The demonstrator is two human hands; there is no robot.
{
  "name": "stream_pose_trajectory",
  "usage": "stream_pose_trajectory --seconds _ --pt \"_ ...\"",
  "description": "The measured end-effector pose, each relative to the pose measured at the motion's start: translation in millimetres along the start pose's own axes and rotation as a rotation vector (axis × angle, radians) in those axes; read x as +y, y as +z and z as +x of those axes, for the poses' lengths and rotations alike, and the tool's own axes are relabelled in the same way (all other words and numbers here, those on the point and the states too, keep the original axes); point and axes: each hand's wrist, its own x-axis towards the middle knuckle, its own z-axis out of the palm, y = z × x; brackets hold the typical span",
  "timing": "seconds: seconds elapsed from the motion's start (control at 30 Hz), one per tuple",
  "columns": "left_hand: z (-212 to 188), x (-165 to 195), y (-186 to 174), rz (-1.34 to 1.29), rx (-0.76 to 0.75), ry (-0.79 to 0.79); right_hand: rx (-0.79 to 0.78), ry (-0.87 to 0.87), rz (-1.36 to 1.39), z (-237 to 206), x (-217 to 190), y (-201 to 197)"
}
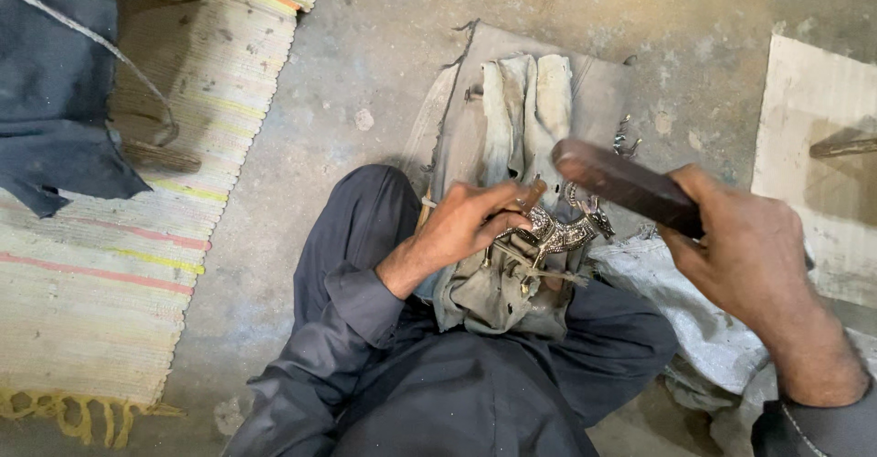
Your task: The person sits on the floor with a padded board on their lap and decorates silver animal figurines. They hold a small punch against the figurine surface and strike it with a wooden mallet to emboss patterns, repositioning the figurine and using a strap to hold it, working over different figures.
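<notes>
My left hand (470,222) grips a small shiny metal animal figurine (559,231) and holds it against a grey cloth (498,293) draped over my lap. My right hand (744,256) is closed around a dark wooden block (621,185), raised just to the right of and above the figurine. The block's far end points toward the figurine without touching it. My legs in dark grey clothing are folded beneath the cloth.
A striped woven mat (119,265) with yellow fringe lies on the left, with dark fabric (55,92) and a thin cable across it. Worn beige cloth (525,101) sits ahead on the concrete floor. A pale board (813,147) lies at the right.
</notes>
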Motion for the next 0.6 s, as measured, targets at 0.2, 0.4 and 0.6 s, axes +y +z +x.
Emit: stream_pose_trajectory --seconds 0.2,0.4,0.6 --pt "4 -1 -2 0.094 -0.073 0.044 0.238 -0.083 0.082 -15 7 18" --pt "9 -2 -8 0.091 -0.141 0.079 0.359 0.243 0.385 -19 8 22" --pt "9 1 -10 0.015 -0.079 0.062 0.146 -0.093 -0.207 -23 17 23"
